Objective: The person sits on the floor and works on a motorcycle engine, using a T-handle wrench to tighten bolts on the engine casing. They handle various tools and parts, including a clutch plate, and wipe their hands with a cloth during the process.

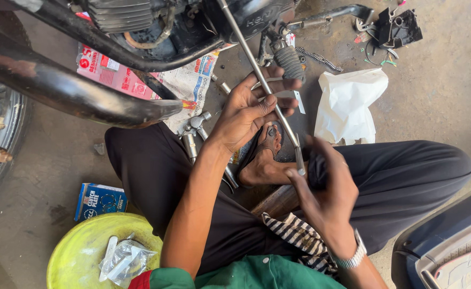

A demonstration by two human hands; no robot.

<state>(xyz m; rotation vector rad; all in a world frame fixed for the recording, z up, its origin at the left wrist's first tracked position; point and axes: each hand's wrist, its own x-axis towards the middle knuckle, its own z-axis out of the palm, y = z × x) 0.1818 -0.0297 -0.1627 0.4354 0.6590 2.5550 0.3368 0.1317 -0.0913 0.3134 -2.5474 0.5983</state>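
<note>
A long thin steel rod tool runs from the black motorcycle engine down toward my lap. My left hand wraps its fingers around the middle of the rod. My right hand, blurred, grips the rod's lower handle end near my bare foot. A metal watch sits on my right wrist. I sit on the ground in dark trousers, knees apart.
A black exhaust pipe crosses at left above printed newspaper. Chrome sockets lie by my knee. A yellow bowl holds plastic packets, beside a blue box. White bag, black bracket, striped rag.
</note>
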